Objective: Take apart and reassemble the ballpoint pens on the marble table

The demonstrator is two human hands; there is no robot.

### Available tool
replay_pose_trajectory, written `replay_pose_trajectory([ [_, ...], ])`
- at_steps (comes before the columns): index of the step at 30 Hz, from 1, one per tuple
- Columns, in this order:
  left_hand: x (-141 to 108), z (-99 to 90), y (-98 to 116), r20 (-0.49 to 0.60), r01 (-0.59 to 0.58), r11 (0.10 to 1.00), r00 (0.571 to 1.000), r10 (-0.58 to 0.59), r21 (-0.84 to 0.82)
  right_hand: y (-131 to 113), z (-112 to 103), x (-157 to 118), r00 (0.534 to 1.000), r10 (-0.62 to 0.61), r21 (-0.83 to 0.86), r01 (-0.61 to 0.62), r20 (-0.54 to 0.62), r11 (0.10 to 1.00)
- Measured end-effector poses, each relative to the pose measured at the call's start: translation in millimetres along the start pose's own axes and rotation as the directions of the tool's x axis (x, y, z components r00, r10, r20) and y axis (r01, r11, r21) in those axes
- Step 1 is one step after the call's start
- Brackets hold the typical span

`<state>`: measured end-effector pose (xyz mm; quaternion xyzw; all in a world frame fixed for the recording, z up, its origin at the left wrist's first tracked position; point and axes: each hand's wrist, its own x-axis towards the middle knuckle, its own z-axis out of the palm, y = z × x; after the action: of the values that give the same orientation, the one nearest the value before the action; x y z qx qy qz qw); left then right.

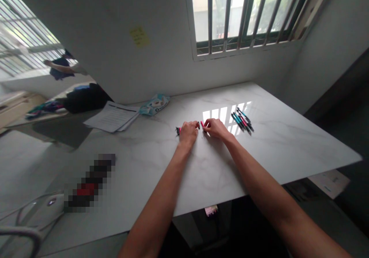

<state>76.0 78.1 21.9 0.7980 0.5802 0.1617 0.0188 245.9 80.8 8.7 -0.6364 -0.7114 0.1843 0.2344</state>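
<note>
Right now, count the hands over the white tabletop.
2: the left hand, nearer the papers, and the right hand, nearer the cluster of pens. Both are in plain view.

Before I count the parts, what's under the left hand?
Past the outer side of the left hand, small black and pink-red parts poke out. Whatever lies directly beneath it is covered, so I can't count them.

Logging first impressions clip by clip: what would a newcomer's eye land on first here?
Probably the left hand and right hand, close together on the marble-patterned table, with a slim red-and-white stick between them. Next, perhaps the bright barred window in the wall beyond, then the cluster of pens lying to the right of the right hand.
</note>
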Motion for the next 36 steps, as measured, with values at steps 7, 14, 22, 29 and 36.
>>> replay_pose_trajectory([
  [7, 0.3, -7.0, 1.7, 0.054, -0.01, 0.992, 0.999, 0.003, 0.129, 1.0, 0.0, 0.9, 1.0, 0.006, -0.004, -0.006, 0.005, 1.0],
  [14, 3.5, -4.5, 4.1, 0.104, 0.005, 0.992, 0.994, -0.018, 0.125, 2.5, 0.2, 1.7, 1.0, -0.004, 0.003, 0.004, 0.007, 1.0],
  [22, 5.3, -6.9, 7.3, 0.067, 0.082, 0.996, 0.994, -0.083, 0.023, 2.3, 0.7, 2.4, 1.0, 0.004, 0.007, -0.004, 0.009, 1.0],
  [29, 10.3, 1.6, 4.2, 0.042, 0.079, 0.997, 0.996, -0.079, -0.01, 0.6, -1.5, 1.0, 1.0, 0.0, -0.012, 0.001, 0.007, 1.0],
  [36, -9.7, -20.2, 4.0, -0.025, -0.061, 0.998, 0.998, 0.06, -0.012, 1.5, -4.2, 1.1, 1.0, -0.009, 0.073, 0.009, 0.004, 0.997],
])
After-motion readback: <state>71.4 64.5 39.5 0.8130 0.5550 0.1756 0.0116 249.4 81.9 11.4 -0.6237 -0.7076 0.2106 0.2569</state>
